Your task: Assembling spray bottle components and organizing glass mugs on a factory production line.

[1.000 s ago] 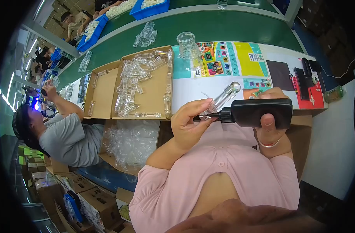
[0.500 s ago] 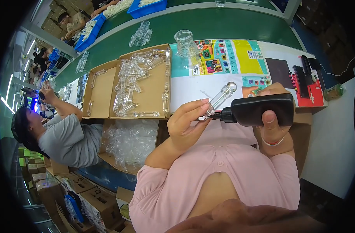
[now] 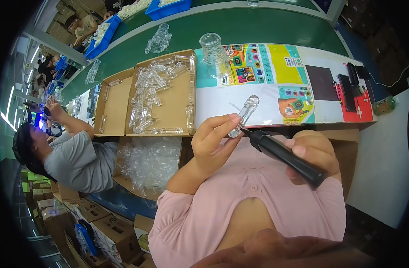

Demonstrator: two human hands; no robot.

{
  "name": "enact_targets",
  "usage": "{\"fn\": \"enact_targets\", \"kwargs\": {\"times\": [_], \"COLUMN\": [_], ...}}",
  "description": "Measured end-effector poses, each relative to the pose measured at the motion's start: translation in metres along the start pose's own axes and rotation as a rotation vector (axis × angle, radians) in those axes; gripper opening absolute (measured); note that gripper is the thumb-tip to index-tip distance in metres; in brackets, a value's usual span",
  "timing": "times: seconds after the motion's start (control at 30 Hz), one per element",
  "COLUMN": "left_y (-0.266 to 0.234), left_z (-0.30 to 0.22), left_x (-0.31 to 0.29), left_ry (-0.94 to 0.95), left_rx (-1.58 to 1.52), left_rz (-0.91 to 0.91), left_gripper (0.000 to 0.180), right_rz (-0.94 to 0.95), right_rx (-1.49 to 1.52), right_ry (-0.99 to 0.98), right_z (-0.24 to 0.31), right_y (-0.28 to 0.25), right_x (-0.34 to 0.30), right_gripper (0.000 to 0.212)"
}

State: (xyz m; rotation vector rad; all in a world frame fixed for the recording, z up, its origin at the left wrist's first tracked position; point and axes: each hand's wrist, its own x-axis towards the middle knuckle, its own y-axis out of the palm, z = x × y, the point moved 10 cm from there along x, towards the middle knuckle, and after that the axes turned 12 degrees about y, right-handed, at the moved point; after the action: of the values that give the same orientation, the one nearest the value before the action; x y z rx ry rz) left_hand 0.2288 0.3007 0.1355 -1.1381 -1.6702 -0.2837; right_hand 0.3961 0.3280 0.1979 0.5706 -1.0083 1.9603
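Between the thumb and fingers of my left hand (image 3: 213, 140) is a clear tube-shaped plastic part (image 3: 248, 109), tilted with its rounded end up and away from me. My right hand (image 3: 314, 152) grips a black squeeze bottle (image 3: 287, 158) with a thin nozzle. The nozzle tip sits at the lower end of the clear part, close to my left fingertips; whether they touch I cannot tell. To the left, a cardboard tray (image 3: 171, 123) holds many similar clear parts (image 3: 153, 85).
A ribbed clear vessel (image 3: 212, 49) stands on the printed sheet beyond my hands. More clear pieces (image 3: 159, 39) lie on the green bench (image 3: 258, 24). A box of clear plastic bags (image 3: 148, 163) sits below the tray. At left a co-worker in grey (image 3: 86, 156) works.
My right hand has lowered and turned the bottle, so its body now slants down to the right. The clear part in my left hand has turned slightly more upright.
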Motion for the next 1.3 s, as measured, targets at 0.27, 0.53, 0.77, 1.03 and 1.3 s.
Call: {"fn": "enact_targets", "kwargs": {"times": [0.27,0.53,0.77,1.03,1.3], "left_y": [0.008,0.028,0.036,0.033,0.018], "left_z": [0.015,0.036,0.031,0.032,0.031], "left_x": [-0.009,-0.031,-0.031,-0.029,-0.025], "left_ry": [-0.143,-0.531,-0.591,-0.528,-0.376], "left_rx": [-0.197,-0.840,-1.011,-0.900,-0.638], "left_rz": [0.018,-0.113,-0.063,-0.070,-0.081], "left_gripper": [0.044,0.043,0.040,0.039,0.041], "right_rz": [-0.018,-0.068,-0.049,0.041,0.013], "right_rx": [-0.019,0.128,0.135,0.087,0.047], "right_ry": [-0.170,-0.314,-0.333,-0.374,-0.402], "right_z": [0.012,0.011,0.011,0.020,0.021], "right_y": [-0.001,-0.008,-0.005,0.003,0.005], "right_x": [-0.005,-0.016,-0.018,-0.018,-0.020], "right_gripper": [0.040,0.044,0.044,0.044,0.042]}}
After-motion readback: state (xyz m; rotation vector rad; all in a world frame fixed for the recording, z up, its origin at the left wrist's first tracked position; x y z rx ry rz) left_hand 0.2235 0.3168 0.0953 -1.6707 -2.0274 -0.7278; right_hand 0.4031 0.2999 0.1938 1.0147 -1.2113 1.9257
